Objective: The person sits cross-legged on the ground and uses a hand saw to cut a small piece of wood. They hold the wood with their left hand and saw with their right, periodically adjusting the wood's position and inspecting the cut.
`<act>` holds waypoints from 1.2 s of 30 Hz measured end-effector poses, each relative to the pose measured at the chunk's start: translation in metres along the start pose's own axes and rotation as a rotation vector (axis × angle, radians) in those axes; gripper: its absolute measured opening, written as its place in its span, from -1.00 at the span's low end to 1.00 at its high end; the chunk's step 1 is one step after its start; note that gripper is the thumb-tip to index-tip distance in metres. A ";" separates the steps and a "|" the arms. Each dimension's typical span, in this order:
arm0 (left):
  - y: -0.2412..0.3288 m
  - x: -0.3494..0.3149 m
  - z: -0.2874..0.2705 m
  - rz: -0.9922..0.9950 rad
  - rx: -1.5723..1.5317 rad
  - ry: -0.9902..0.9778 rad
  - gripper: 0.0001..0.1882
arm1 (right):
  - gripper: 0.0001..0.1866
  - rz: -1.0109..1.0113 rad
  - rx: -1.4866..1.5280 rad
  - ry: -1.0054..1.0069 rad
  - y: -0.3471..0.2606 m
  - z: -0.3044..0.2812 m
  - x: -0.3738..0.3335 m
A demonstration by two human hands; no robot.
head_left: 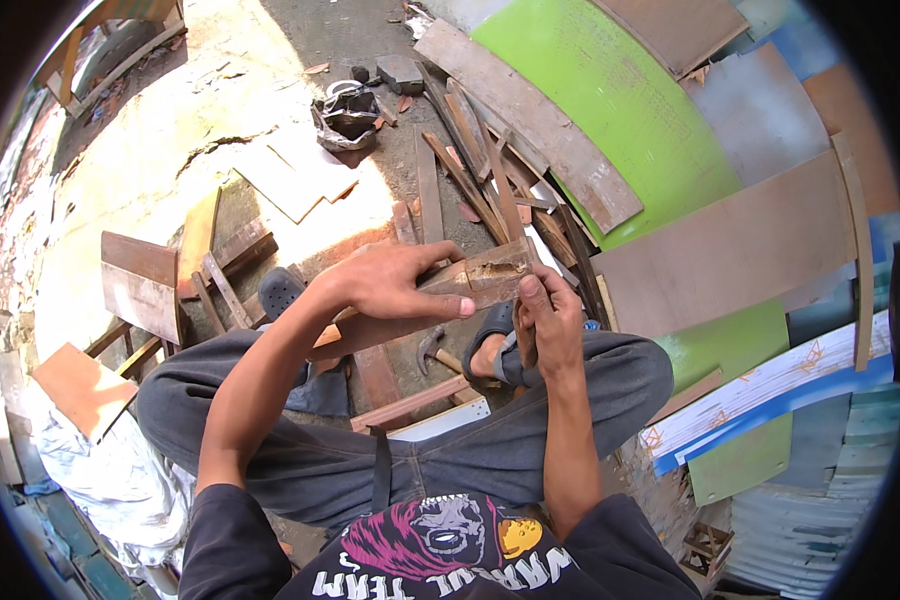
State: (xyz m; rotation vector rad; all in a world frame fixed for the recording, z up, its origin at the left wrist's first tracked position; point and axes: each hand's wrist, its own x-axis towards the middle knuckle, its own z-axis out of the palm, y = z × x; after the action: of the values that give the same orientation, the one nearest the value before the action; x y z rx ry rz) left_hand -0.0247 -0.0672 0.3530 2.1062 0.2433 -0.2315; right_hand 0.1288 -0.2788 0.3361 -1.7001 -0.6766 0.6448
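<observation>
My left hand point(400, 282) lies over a brown wooden board point(380, 328), fingers hooked over the far edge and thumb along its face. The board slants across my lap, and its right part has a rough, splintered hollow. At that right end my right hand point(552, 318) grips a narrow wooden piece point(526, 338), thumb uppermost. This piece stands across the board's end; whether the two are joined I cannot tell. Below them, a claw hammer point(440, 352) with a wooden handle rests on the ground between my feet.
Wood strips point(470, 180) are heaped ahead to the right. Large panels, one bright green point(610, 100), lie at the right. Wooden offcuts point(140, 285) and white sheeting point(120, 490) are at the left. A dark bag-like container point(348, 115) stands farther ahead. A reddish wood strip point(410, 402) lies before my lap.
</observation>
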 end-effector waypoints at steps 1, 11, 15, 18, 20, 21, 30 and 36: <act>0.002 0.004 0.004 -0.025 -0.018 0.004 -0.12 | -0.31 0.016 0.033 0.023 0.002 0.002 0.001; -0.022 0.039 0.038 -0.102 -0.248 0.204 -0.20 | -0.39 0.087 0.266 0.093 0.022 0.012 0.016; -0.032 0.040 0.043 0.061 -0.149 0.196 -0.14 | -0.37 0.075 0.392 0.075 0.036 0.022 0.027; -0.035 0.044 0.051 0.019 -0.117 0.264 -0.03 | -0.35 0.114 0.459 0.052 0.043 0.030 0.037; -0.041 0.046 0.056 -0.030 -0.134 0.334 -0.09 | -0.33 0.128 0.476 0.060 0.040 0.037 0.044; -0.044 0.046 0.059 -0.052 -0.148 0.386 -0.10 | -0.32 0.145 0.459 0.055 0.040 0.040 0.047; -0.019 0.025 0.038 -0.285 -0.018 0.832 -0.19 | -0.22 0.102 0.350 -0.067 0.038 0.069 0.069; -0.025 0.010 0.047 -0.250 0.373 1.039 -0.25 | -0.14 -0.064 0.309 -0.175 0.007 0.090 0.067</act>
State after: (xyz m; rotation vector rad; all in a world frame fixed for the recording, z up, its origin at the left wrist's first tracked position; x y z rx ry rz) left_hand -0.0247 -0.0932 0.3056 2.3832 1.1427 0.7576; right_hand 0.1107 -0.1721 0.3058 -1.3426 -0.7109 0.8143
